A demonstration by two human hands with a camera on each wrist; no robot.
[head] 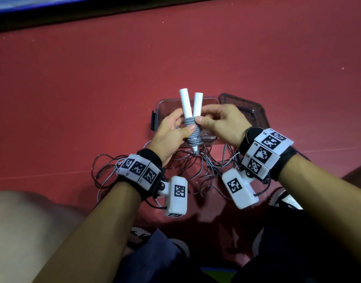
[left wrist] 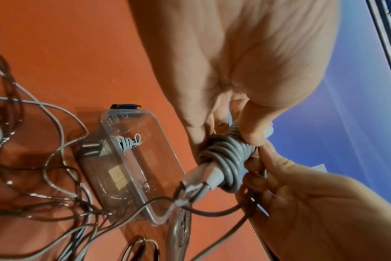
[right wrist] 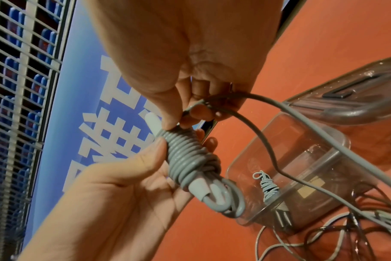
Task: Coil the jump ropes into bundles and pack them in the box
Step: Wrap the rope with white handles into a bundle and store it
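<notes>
A jump rope with two white handles (head: pixel 188 104) has grey cord coiled (head: pixel 193 132) tightly round them. My left hand (head: pixel 171 133) grips the wrapped bundle (left wrist: pixel 228 155) from the left, thumb on the coil (right wrist: pixel 188 153). My right hand (head: pixel 220 123) pinches the cord's free part (right wrist: pixel 246 109) at the top of the coil. Below the hands sits the clear plastic box (head: pixel 161 107) on the red floor. Inside the box lies another bundled grey rope (left wrist: pixel 127 143), also visible as the small bundle (right wrist: pixel 267 187) in the right wrist view.
The box's clear lid (head: pixel 251 108) leans just right of it. Loose grey and dark ropes (head: pixel 114 170) lie tangled on the floor in front of the box. My knees and shoes (head: pixel 285 199) are near the bottom. A blue banner (right wrist: pixel 89 88) borders the floor.
</notes>
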